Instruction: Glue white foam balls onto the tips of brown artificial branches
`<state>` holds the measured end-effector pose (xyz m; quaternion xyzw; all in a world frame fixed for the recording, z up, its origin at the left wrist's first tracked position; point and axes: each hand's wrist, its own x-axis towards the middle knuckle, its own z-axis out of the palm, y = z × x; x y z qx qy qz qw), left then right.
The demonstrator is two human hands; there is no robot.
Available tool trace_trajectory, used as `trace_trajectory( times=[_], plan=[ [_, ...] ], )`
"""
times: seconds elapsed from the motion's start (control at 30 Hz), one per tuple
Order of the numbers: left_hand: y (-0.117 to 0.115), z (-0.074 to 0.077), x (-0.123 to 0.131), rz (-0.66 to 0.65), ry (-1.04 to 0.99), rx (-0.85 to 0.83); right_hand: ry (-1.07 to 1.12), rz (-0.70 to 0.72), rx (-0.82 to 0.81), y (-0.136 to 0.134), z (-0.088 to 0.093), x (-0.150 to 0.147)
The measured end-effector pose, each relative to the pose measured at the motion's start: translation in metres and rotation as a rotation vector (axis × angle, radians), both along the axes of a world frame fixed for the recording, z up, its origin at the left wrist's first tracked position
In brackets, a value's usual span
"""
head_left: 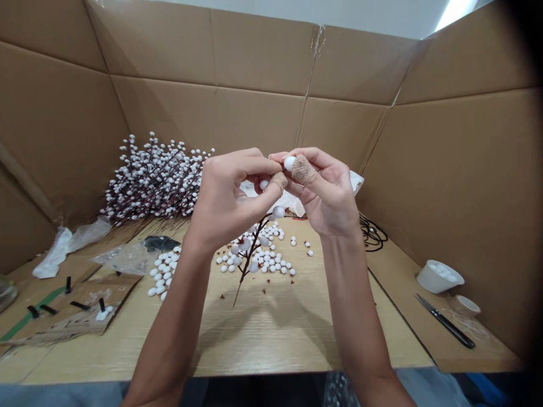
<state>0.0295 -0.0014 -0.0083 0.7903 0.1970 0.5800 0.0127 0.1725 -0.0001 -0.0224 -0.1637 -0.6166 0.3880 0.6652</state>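
Observation:
My left hand (244, 192) pinches the upper part of a dark brown artificial berry stem (253, 249), which hangs down at a slant with white balls on its short twigs. Between the thumb and fingers of my right hand (324, 186) is a white ball (289, 163), held close to the left fingertips at the stem's top. Both thumbs wear tan, wrinkled finger covers (304, 169). Exactly where ball and stem meet is hidden by my fingers. Below my hands, many loose white balls (271, 261) lie on the table, some with small brown caps.
A large heap of finished berry stems (156, 181) lies at the back left. Plastic bags (127, 257) and a cardboard piece with black strips (80, 305) are on the left. On the right are a white cup (440, 276), a dark-handled knife or tweezers (447, 322) and black cord (373, 233). Cardboard walls (254, 51) surround the table.

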Motion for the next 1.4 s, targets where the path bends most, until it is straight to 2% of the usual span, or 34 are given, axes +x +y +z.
trace_trajectory(
  times=[0.83,1.03,1.23,1.3,1.4],
  plan=[
    [0.006,-0.001,0.004,0.086,-0.023,0.073,0.037,0.004,0.015,0.011,-0.004,-0.005],
    [0.004,-0.002,0.004,0.030,-0.084,-0.026,-0.020,0.053,0.007,0.010,-0.001,0.002],
    [0.013,-0.003,0.000,-0.070,-0.197,-0.097,-0.010,0.053,-0.005,0.011,0.003,0.020],
    [0.015,-0.001,-0.003,-0.096,-0.266,-0.131,-0.124,0.046,-0.027,0.011,0.003,0.029],
    [0.017,0.003,-0.011,-0.109,-0.385,-0.173,-0.588,0.054,-0.114,0.014,-0.001,0.035]
  ],
)
